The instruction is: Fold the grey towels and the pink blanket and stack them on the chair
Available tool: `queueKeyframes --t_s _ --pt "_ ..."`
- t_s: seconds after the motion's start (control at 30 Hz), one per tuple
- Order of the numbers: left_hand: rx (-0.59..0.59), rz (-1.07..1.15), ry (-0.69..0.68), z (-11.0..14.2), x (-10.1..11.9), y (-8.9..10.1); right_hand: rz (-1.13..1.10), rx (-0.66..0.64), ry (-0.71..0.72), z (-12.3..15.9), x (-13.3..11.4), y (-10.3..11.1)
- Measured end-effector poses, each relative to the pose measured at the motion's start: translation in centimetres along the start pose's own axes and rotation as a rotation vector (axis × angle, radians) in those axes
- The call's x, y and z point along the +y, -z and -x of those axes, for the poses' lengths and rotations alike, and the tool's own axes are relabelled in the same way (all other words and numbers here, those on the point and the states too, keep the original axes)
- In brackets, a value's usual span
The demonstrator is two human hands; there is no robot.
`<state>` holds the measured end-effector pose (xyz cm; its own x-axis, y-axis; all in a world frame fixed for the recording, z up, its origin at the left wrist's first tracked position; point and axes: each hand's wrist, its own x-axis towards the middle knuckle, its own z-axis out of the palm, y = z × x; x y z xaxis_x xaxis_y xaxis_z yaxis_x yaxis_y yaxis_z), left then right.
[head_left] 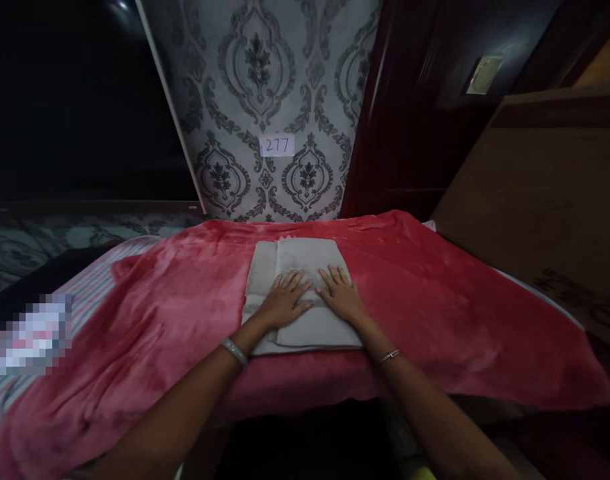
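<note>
Two-handed, pressing with left hand and right hand spread flat, gripping nothing, on grey cloth toward the near edge of a red plush blanket. Seemingly folded already, with perhaps only smoothing left.

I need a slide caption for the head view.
Left hand and right hand flat on folded grey cloth, red blanket beneath.

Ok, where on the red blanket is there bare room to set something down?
Two patches of the red blanket look bare: the wide one right of the folded grey cloth, toward the cardboard box, and one left of the cloth, toward the striped sheet. The middle is crowded: the left hand and right hand lie flat on the cloth.
</note>
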<state>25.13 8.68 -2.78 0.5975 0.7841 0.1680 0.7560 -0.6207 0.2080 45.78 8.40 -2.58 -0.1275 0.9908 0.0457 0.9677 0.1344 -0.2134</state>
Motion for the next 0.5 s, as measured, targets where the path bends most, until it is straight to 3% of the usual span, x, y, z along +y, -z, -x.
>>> queueKeyframes --t_s 0.13,0.23,0.3,0.43,0.5 --pt "0.013 -0.027 0.139 2.1 0.3 0.4 0.010 -0.018 -0.019 2.0 -0.2 0.4" --pt "0.064 0.010 0.186 6.2 0.2 0.3 0.006 -0.005 0.005 5.1 -0.4 -0.1" --pt "0.185 0.087 0.262 9.5 0.1 -0.1 -0.007 0.025 0.088 7.5 -1.1 -0.8" --pt "0.486 0.527 0.508 14.3 -0.1 -0.6 -0.047 0.134 0.336 11.3 -3.2 -2.5" --pt "0.568 0.827 0.598 15.1 0.0 0.0 -0.053 0.184 0.348 12.0 -4.2 -3.1"
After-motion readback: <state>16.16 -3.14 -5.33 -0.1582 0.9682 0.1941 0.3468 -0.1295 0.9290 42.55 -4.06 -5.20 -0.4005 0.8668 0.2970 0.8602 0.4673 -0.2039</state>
